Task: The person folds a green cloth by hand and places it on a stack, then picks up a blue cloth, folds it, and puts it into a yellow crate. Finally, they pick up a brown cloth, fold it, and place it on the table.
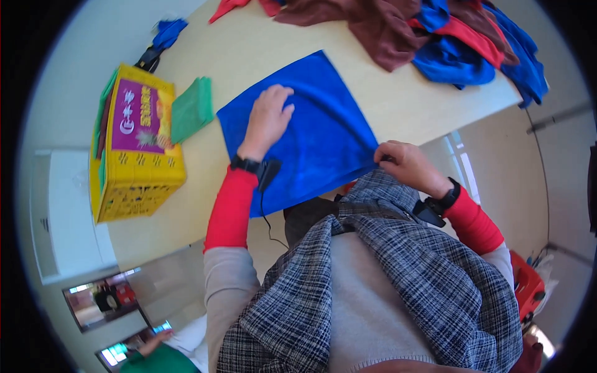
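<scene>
A blue cloth (317, 133) lies spread on the pale table in front of me, its near edge hanging toward my lap. My left hand (268, 119) rests on the upper left part of it, fingers stretched out and holding nothing. At the cloth's right corner, my right hand (405, 163) is closed in a pinch on the fabric. Slight folds run across the blue surface between the two hands.
To the left stands a yellow crate (140, 186) with cloths inside. A folded green cloth (192, 110) lies beside it. Brown, red and blue cloths (388, 31) are heaped at the far right of the table (448, 118). A person in green (158, 359) shows at lower left.
</scene>
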`<state>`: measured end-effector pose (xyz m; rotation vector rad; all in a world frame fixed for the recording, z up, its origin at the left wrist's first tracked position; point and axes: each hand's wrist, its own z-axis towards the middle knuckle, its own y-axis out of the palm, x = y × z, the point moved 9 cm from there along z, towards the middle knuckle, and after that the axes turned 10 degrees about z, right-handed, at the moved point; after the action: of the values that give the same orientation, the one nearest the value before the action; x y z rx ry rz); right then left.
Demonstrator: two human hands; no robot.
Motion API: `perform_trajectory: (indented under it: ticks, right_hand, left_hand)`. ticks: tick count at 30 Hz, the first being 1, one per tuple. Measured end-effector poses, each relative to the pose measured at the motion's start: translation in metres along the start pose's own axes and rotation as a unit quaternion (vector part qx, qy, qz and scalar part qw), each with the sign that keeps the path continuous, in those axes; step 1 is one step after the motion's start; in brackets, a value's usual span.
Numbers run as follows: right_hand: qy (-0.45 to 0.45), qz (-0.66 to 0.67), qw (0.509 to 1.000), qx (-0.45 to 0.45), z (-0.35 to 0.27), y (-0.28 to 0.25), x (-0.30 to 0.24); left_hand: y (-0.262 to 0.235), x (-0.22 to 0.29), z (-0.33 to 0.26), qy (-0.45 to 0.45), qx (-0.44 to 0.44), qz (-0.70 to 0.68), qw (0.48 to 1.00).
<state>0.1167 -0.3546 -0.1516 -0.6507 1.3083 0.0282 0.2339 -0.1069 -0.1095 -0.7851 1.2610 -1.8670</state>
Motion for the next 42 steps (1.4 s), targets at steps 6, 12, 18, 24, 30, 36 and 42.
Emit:
perform_trajectory:
  ticks: [6,12,18,24,30,36,42]
  right_hand:
    - [0.065,-0.052,0.996,-0.042,0.037,-0.011,-0.017]
    - [-0.116,-0.191,0.975,-0.011,0.125,0.010,-0.017]
    - [-0.106,-0.351,0.930,-0.018,0.171,0.041,0.023]
    - [-0.038,-0.393,0.919,-0.013,0.174,0.052,0.044]
    - [-0.038,-0.402,0.915,0.013,0.172,0.047,0.050]
    - [-0.024,-0.396,0.918,0.002,0.175,0.050,0.045]
    - [-0.005,-0.421,0.907,-0.017,0.172,0.048,0.036]
  left_hand:
    - [-0.042,-0.047,-0.170,-0.238,0.059,0.094,0.965]
    - [-0.037,-0.097,-0.223,-0.401,0.032,0.091,0.911]
    - [-0.038,-0.107,-0.205,-0.404,0.069,0.112,0.905]
    - [-0.021,-0.125,-0.210,-0.455,-0.002,0.052,0.889]
    - [-0.005,-0.140,-0.206,-0.464,-0.036,-0.047,0.884]
    - [0.003,-0.182,-0.239,-0.465,-0.053,-0.063,0.882]
    - [-0.009,-0.161,-0.229,-0.447,-0.093,0.027,0.890]
